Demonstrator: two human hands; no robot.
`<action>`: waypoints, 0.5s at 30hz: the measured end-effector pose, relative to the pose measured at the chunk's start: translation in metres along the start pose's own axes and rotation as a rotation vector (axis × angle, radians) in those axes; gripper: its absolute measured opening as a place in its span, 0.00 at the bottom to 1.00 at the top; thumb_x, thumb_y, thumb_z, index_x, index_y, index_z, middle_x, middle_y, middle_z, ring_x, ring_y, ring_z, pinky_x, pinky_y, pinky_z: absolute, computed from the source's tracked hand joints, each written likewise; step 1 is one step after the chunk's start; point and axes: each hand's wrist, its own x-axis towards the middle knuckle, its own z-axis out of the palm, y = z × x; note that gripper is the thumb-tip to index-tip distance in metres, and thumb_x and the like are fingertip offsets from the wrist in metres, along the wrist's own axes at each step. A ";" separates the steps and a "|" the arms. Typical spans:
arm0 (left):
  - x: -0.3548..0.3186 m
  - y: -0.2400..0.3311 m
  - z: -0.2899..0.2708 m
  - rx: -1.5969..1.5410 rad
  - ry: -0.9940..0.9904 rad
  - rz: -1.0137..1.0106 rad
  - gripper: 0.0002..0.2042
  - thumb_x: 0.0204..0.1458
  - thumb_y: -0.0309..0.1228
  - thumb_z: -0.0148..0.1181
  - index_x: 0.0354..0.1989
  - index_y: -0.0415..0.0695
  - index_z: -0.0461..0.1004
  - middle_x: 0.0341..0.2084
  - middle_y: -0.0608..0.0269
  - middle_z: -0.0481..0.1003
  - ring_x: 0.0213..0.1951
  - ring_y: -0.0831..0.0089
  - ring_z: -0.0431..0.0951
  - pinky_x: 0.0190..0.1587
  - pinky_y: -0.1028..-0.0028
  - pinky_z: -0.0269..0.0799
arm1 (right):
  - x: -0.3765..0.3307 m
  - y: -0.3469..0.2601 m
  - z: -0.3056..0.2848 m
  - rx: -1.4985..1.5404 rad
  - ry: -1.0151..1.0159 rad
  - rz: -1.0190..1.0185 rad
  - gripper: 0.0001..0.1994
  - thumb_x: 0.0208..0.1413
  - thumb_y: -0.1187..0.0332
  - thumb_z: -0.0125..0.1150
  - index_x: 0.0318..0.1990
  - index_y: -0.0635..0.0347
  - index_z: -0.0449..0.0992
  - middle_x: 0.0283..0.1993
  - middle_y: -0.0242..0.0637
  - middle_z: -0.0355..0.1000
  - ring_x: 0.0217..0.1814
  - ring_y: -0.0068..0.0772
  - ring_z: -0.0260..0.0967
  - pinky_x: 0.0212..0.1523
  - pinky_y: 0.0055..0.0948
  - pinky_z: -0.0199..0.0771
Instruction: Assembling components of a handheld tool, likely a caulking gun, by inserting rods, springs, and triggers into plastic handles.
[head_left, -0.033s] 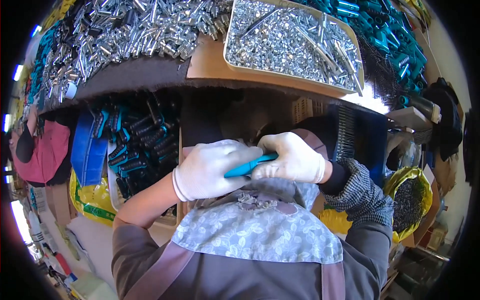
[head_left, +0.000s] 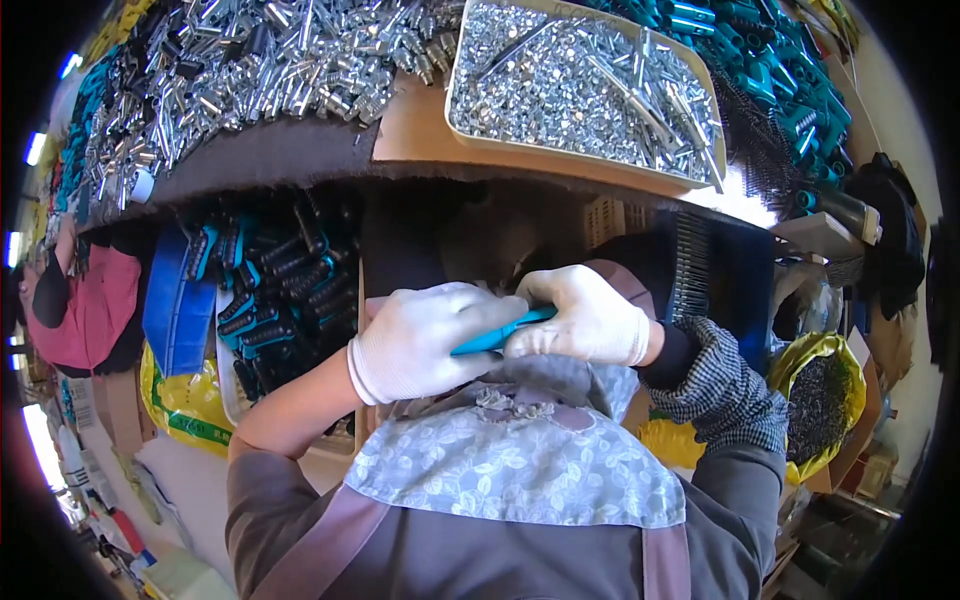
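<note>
In front of my chest, both white-gloved hands meet around a teal plastic handle (head_left: 488,341). My left hand (head_left: 422,342) is closed over its left part, with the fingers curled round the far side. My right hand (head_left: 585,318) grips the other end, its thumb and fingers pressed together there. The palms and fingers cover much of the handle, so I cannot tell whether any smaller part is held with it. Below the hands lies my grey floral apron (head_left: 500,470).
A bench ahead carries heaped metal fittings (head_left: 290,70), a cream tray (head_left: 560,150) of small shiny parts and teal tubes (head_left: 760,60). Beneath its edge are black-and-teal handles (head_left: 270,320) in a bin and a blue container (head_left: 178,310). A yellow sack (head_left: 850,380) stands right. Someone in pink (head_left: 100,310) is far left.
</note>
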 end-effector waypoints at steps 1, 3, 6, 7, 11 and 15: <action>0.000 0.000 -0.001 0.028 -0.022 0.026 0.24 0.46 0.34 0.68 0.55 0.48 0.77 0.40 0.58 0.80 0.41 0.58 0.82 0.41 0.64 0.79 | 0.001 0.000 -0.001 0.024 -0.028 0.064 0.27 0.45 0.51 0.76 0.40 0.71 0.81 0.33 0.55 0.77 0.36 0.49 0.79 0.39 0.37 0.78; 0.008 0.000 -0.005 0.104 -0.052 0.032 0.25 0.44 0.31 0.68 0.55 0.46 0.76 0.42 0.56 0.80 0.42 0.56 0.82 0.42 0.64 0.79 | -0.001 0.000 -0.006 -0.003 0.044 0.055 0.27 0.46 0.52 0.75 0.40 0.72 0.80 0.32 0.55 0.77 0.36 0.49 0.79 0.40 0.36 0.78; 0.018 0.006 -0.006 0.201 -0.099 0.003 0.26 0.42 0.29 0.66 0.54 0.44 0.75 0.45 0.54 0.78 0.43 0.55 0.80 0.44 0.62 0.78 | 0.003 -0.009 -0.011 -0.149 0.107 0.019 0.27 0.47 0.50 0.74 0.40 0.70 0.80 0.33 0.55 0.77 0.38 0.52 0.79 0.41 0.38 0.78; 0.018 0.004 -0.004 0.213 -0.042 -0.011 0.25 0.43 0.28 0.66 0.54 0.43 0.74 0.45 0.54 0.78 0.43 0.54 0.80 0.45 0.62 0.77 | 0.007 -0.010 -0.016 -0.200 0.103 -0.013 0.26 0.48 0.49 0.73 0.40 0.68 0.80 0.34 0.55 0.78 0.38 0.52 0.79 0.41 0.39 0.78; 0.011 0.000 0.004 0.186 0.161 -0.112 0.23 0.43 0.29 0.68 0.51 0.42 0.75 0.44 0.51 0.78 0.44 0.50 0.80 0.45 0.62 0.77 | 0.036 0.005 -0.063 -0.643 0.716 -0.441 0.06 0.54 0.66 0.65 0.35 0.56 0.83 0.35 0.43 0.75 0.40 0.51 0.75 0.42 0.44 0.75; 0.007 0.009 0.011 0.049 0.254 -0.329 0.22 0.45 0.33 0.72 0.49 0.42 0.76 0.40 0.48 0.80 0.41 0.48 0.81 0.44 0.60 0.77 | 0.069 0.014 -0.099 -0.949 0.799 -0.193 0.08 0.55 0.63 0.63 0.34 0.58 0.82 0.36 0.44 0.76 0.41 0.52 0.76 0.43 0.46 0.75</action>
